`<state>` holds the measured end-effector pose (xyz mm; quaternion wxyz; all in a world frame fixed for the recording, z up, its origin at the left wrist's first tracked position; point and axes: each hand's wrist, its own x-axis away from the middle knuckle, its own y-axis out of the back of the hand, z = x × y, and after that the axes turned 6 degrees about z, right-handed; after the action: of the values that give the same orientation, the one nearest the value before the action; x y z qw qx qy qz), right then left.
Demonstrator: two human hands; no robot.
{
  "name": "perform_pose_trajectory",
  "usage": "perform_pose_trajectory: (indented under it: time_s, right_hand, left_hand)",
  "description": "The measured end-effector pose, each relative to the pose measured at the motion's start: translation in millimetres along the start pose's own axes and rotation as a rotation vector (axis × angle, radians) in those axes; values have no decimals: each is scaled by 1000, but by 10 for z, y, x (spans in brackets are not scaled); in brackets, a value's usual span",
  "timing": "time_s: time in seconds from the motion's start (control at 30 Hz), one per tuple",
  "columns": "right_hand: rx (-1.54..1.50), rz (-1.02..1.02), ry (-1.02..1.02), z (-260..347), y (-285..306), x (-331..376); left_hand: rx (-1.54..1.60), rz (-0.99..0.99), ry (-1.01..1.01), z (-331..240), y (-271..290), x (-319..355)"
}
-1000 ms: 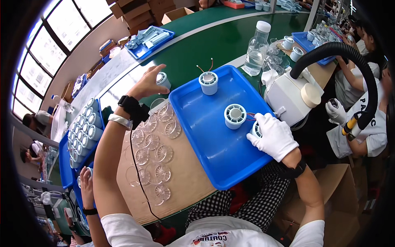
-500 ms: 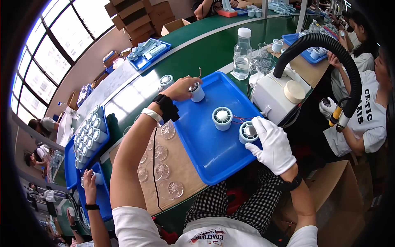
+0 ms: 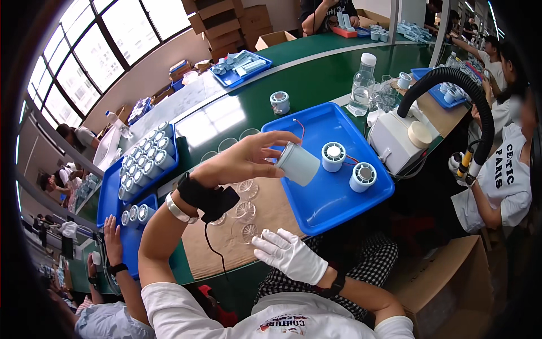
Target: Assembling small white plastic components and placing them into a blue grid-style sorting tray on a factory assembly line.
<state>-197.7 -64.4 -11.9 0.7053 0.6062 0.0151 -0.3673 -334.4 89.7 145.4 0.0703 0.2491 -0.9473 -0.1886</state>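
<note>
My left hand (image 3: 248,158) is closed round a pale blue cylindrical fan housing (image 3: 300,165), holding it tilted above the left edge of the blue tray (image 3: 324,217). Just behind it stands a thin red wire (image 3: 303,131); where it joins is hidden. Inside the tray are two fan units, one with a white hub (image 3: 333,156) and one with a grey hub (image 3: 362,177), both upright with round grilles on top. My right hand (image 3: 291,257), in a white glove, is empty with fingers apart, close to the clear ribbed plastic cups (image 3: 245,210) on brown cardboard (image 3: 209,260).
Another fan unit (image 3: 279,103) stands on the green table behind the tray. To the right are a water bottle (image 3: 361,87) and a white machine (image 3: 395,141) with a black hose (image 3: 451,72). A tray of several housings (image 3: 149,161) and a co-worker's hand (image 3: 113,240) are at left.
My left hand has lifted a housing out of the tray's far left corner and tilted it. My right hand has let go of the grey-hubbed unit and moved left and nearer. The view has shifted.
</note>
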Motion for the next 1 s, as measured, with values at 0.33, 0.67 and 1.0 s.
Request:
perform_pose_trajectory:
  time_s: [0.33, 0.67, 1.0]
  right_hand:
    - [-310, -143, -406, -64, 357, 203]
    - [-439, -798, -914, 354, 946, 1223]
    - [-215, -754, -907, 448, 1026, 1054]
  left_hand:
    - [593, -262, -94, 41, -1301, 653]
    - [870, -361, -237, 363, -2444, 136]
    - [884, -269, -189, 445, -2885, -126]
